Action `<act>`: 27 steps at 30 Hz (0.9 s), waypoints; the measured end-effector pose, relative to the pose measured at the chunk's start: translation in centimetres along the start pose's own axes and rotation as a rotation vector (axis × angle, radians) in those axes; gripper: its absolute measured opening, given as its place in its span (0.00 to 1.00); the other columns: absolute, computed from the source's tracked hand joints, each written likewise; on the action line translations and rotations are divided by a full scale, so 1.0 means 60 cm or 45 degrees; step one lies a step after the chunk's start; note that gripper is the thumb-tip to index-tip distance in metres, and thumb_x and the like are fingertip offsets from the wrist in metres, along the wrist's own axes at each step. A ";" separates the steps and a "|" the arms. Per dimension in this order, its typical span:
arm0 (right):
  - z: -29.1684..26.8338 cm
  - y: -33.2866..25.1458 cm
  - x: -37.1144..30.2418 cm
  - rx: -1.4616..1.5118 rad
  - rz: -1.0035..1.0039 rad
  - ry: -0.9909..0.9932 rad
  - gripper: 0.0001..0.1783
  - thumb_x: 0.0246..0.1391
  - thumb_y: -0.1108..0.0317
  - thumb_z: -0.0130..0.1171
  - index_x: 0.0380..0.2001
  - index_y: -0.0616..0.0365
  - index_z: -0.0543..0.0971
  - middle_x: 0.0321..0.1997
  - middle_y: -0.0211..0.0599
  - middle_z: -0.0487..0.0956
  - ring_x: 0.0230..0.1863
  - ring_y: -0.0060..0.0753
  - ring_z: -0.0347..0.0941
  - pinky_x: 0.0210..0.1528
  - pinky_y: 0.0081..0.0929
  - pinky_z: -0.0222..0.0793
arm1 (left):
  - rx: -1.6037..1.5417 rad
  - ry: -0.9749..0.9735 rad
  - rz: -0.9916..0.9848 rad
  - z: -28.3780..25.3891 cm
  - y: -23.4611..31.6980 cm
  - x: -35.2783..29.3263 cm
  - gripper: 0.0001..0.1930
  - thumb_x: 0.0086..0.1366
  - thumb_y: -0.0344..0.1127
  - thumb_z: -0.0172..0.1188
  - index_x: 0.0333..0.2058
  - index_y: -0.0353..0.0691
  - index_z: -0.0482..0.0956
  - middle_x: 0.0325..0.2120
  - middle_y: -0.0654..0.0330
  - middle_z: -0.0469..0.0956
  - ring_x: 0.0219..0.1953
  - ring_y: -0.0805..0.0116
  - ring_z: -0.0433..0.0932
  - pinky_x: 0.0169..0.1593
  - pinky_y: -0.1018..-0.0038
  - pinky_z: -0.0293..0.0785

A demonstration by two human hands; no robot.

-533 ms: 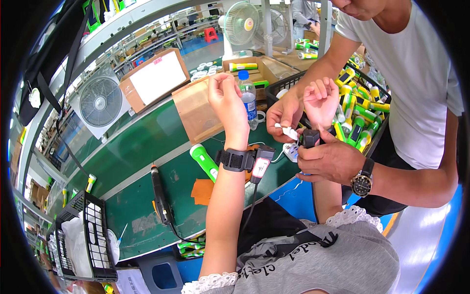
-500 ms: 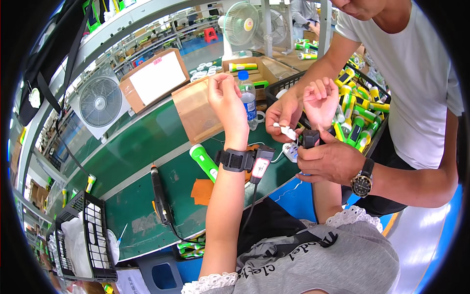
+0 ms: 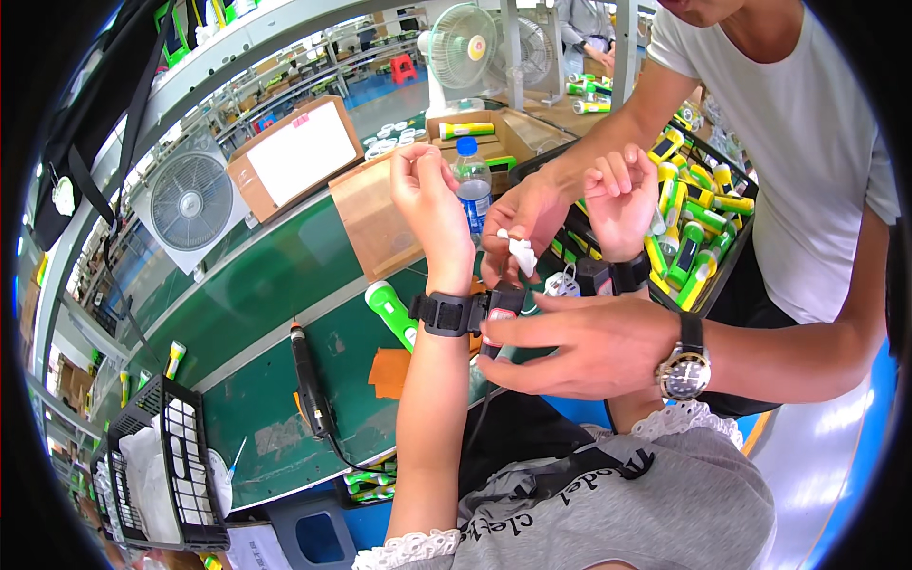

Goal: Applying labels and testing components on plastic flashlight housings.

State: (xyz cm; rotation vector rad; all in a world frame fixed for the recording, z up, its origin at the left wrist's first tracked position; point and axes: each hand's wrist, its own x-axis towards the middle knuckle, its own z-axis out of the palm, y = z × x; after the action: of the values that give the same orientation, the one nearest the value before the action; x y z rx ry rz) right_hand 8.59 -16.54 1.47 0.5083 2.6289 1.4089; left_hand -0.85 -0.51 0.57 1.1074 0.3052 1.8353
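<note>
My left hand [image 3: 425, 185] is raised above the table, fingers curled in and nothing visible in them. Around that wrist is a black strap [image 3: 445, 313] carrying a small black box [image 3: 503, 302] with a cable. My right hand [image 3: 622, 201] is also up, palm showing, fingers loosely bent and apart, holding nothing. A black strap [image 3: 628, 274] with a dark box [image 3: 595, 277] sits on this wrist. A co-worker's hand [image 3: 594, 350] reaches to the left wrist's box; their other hand [image 3: 527, 220] holds a small white thing [image 3: 521, 255], its kind unclear.
On the green table [image 3: 275, 399] lie a green-and-white flashlight [image 3: 391, 312], an electric screwdriver [image 3: 310, 380] and an orange cloth [image 3: 389, 372]. A water bottle [image 3: 472, 185] stands beyond. A black crate [image 3: 708, 302] of flashlights is at right, another black basket [image 3: 195, 475] at left.
The co-worker's hands have moved left, from my right wrist to the box on my left wrist, carrying the white thing along. My own hands have hardly moved.
</note>
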 end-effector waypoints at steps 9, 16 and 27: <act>0.018 -0.016 0.021 0.129 -0.092 0.054 0.16 0.36 0.72 0.51 0.33 0.62 0.75 0.43 0.34 0.70 0.52 0.33 0.64 0.60 0.30 0.55 | -0.165 -0.013 0.233 0.003 0.027 -0.013 0.04 0.58 0.31 0.41 0.28 0.38 0.63 0.14 0.66 0.58 0.19 0.78 0.58 0.26 0.79 0.58; 0.028 -0.022 0.021 0.367 0.140 0.151 0.17 0.36 0.74 0.52 0.35 0.65 0.75 0.44 0.36 0.72 0.53 0.35 0.65 0.58 0.28 0.59 | -0.158 0.021 0.281 -0.007 0.031 -0.005 0.05 0.58 0.32 0.41 0.27 0.39 0.63 0.14 0.66 0.58 0.19 0.77 0.58 0.26 0.78 0.58; 0.036 -0.023 0.023 0.482 0.246 0.278 0.13 0.37 0.70 0.49 0.28 0.63 0.78 0.41 0.35 0.73 0.54 0.35 0.62 0.60 0.26 0.54 | -0.352 -0.011 0.310 -0.023 0.026 0.010 0.07 0.59 0.36 0.41 0.27 0.41 0.64 0.15 0.68 0.57 0.19 0.78 0.58 0.26 0.78 0.59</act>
State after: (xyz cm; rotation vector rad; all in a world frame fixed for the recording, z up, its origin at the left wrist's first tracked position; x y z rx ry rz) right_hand 7.55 -15.07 -0.84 0.6998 3.1204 1.0599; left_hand -2.95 -0.48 1.08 0.9913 -0.0927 2.0127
